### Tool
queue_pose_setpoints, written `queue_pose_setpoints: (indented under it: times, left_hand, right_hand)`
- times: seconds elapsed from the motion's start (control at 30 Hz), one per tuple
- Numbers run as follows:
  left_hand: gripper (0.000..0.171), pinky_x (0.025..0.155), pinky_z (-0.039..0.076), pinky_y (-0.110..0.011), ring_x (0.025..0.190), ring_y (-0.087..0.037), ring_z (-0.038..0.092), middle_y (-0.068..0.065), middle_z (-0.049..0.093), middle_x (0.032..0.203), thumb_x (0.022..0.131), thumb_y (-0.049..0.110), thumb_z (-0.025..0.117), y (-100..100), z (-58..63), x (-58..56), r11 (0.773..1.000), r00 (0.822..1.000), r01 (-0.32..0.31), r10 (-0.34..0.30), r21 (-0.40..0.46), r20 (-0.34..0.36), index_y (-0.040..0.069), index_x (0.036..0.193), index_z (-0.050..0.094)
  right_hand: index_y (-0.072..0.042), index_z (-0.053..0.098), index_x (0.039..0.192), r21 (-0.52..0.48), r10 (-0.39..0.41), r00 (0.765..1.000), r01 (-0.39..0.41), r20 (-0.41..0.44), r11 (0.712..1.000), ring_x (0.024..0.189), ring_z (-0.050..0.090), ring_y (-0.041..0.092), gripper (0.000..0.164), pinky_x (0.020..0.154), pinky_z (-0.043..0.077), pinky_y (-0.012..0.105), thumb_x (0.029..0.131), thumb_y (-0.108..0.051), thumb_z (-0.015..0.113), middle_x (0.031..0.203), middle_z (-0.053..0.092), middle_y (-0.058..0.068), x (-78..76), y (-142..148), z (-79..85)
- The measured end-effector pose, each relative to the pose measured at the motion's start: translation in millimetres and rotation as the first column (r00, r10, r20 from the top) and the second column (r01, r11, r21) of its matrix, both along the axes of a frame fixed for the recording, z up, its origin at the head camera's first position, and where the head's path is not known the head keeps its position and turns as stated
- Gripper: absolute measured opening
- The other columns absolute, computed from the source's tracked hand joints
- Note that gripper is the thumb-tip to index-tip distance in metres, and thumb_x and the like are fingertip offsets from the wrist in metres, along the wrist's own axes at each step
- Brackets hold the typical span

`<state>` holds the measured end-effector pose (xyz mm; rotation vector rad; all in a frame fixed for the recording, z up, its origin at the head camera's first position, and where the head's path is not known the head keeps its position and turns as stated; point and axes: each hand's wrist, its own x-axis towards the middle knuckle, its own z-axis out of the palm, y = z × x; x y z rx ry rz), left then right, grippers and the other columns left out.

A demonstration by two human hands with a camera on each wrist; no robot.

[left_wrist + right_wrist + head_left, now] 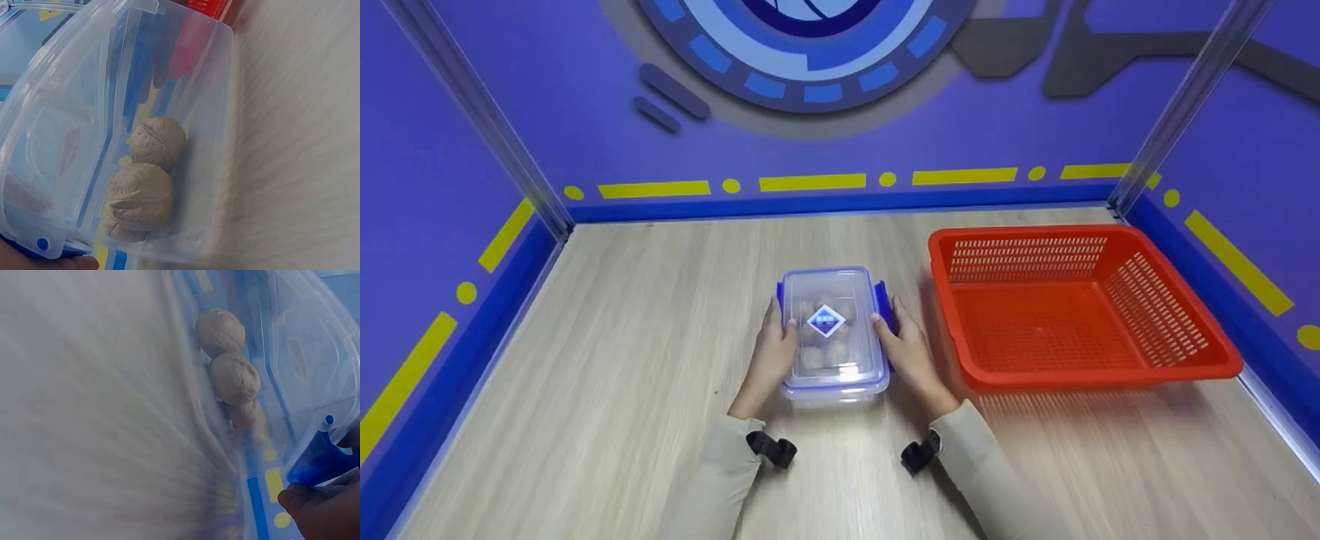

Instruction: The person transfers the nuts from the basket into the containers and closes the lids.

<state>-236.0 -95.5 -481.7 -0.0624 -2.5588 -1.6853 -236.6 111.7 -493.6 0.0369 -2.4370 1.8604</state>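
Note:
A clear plastic food container [855, 345] with a lid sits between both hands near the middle of the table. Through its walls several walnuts [142, 197] show, lying at the bottom. On the lid is a blue and white diamond label [826, 321]. My left hand [774, 349] grips the left long side, its thumb at the lid's edge, beside a blue latch [780, 289]. Along the other side, my right hand [911, 352] holds the container by the right blue latch [320, 461], which stands out from the wall. The fingers under the edges are partly hidden.
A red plastic basket [1039, 375] with slotted walls stands on the table to the right of the container. Blue-purple panels [825, 161] with yellow markings enclose the wooden tabletop [637, 360] at the back and sides.

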Motion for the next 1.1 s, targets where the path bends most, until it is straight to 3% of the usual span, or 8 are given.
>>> queue_pose_setpoints:
  times: [0.13, 0.27, 0.53, 0.8, 0.97, 1.1]
  left_hand:
    - [0.06, 0.121, 0.012, -0.05, 0.144, -0.045, 0.014, -0.035, 0.014, 0.154, 0.098, 0.006, 0.038, 0.4, 0.7, 1.3, 1.0, 1.0, -0.001, 0.001, 0.004, 0.003, -0.016, 0.147, 0.01]
    - [0.061, 0.121, 0.012, -0.049, 0.144, -0.045, 0.014, -0.034, 0.014, 0.154, 0.098, 0.006, 0.038, 0.2, 1.5, 2.2, 1.0, 1.0, -0.003, 0.003, 0.001, 0.007, -0.015, 0.147, 0.01]
    - [0.061, 0.121, 0.012, -0.05, 0.144, -0.045, 0.014, -0.034, 0.014, 0.154, 0.098, 0.006, 0.038, -1.4, 1.6, 3.7, 1.0, 1.0, -0.009, 0.009, -0.004, 0.01, -0.014, 0.148, 0.009]
    - [0.061, 0.121, 0.011, -0.05, 0.145, -0.044, 0.013, -0.033, 0.013, 0.155, 0.098, 0.007, 0.038, -3.1, 0.8, 5.3, 1.0, 1.0, -0.005, 0.005, 0.005, 0.006, -0.013, 0.148, 0.008]
    - [0.061, 0.121, 0.012, -0.05, 0.145, -0.044, 0.014, -0.033, 0.013, 0.155, 0.099, 0.007, 0.038, -4.0, 1.3, 5.8, 1.0, 1.0, -0.006, 0.006, 0.008, 0.003, -0.013, 0.148, 0.008]
    - [0.061, 0.122, 0.011, -0.049, 0.146, -0.042, 0.012, -0.031, 0.011, 0.156, 0.099, 0.008, 0.037, -3.4, 1.1, 5.0, 1.0, 1.0, -0.001, 0.001, 0.016, 0.019, -0.011, 0.149, 0.006]
  right_hand:
    - [0.01, 0.022, 0.148, -0.015, 0.028, 0.999, -0.028, -0.038, 0.999, 0.144, 0.024, 0.038, 0.066, 0.119, 0.021, 0.049, 0.098, -0.019, 0.054, 0.155, 0.023, 0.027, 0.5, -0.6, 2.9]
    - [0.009, 0.019, 0.148, -0.119, 0.041, 0.998, -0.047, -0.047, 0.992, 0.144, 0.026, 0.037, 0.064, 0.119, 0.023, 0.047, 0.098, -0.012, 0.052, 0.155, 0.023, 0.026, 1.2, -4.1, 4.4]
    - [0.013, 0.023, 0.146, -0.207, -0.049, 0.998, 0.054, 0.028, 0.977, 0.141, 0.031, 0.041, 0.059, 0.118, 0.025, 0.048, 0.094, -0.002, 0.047, 0.15, 0.031, 0.031, -2.5, -18.2, 8.7]
    - [0.009, 0.015, 0.149, -0.145, 0.012, 0.989, 0.01, 0.15, 0.989, 0.147, 0.014, 0.036, 0.062, 0.123, 0.011, 0.046, 0.099, -0.015, 0.042, 0.157, 0.015, 0.026, -1.2, -21.0, 11.7]
    - [0.007, 0.01, 0.151, -0.116, 0.05, 0.989, -0.034, 0.136, 0.993, 0.148, 0.01, 0.037, 0.069, 0.123, 0.009, 0.047, 0.099, -0.018, 0.047, 0.159, 0.009, 0.025, 0.8, -21.0, 11.6]
    - [0.007, 0.011, 0.151, -0.069, 0.046, 0.993, -0.039, 0.11, 0.997, 0.147, 0.013, 0.039, 0.065, 0.122, 0.01, 0.049, 0.1, -0.015, 0.045, 0.158, 0.011, 0.027, 1.7, -22.5, 13.6]
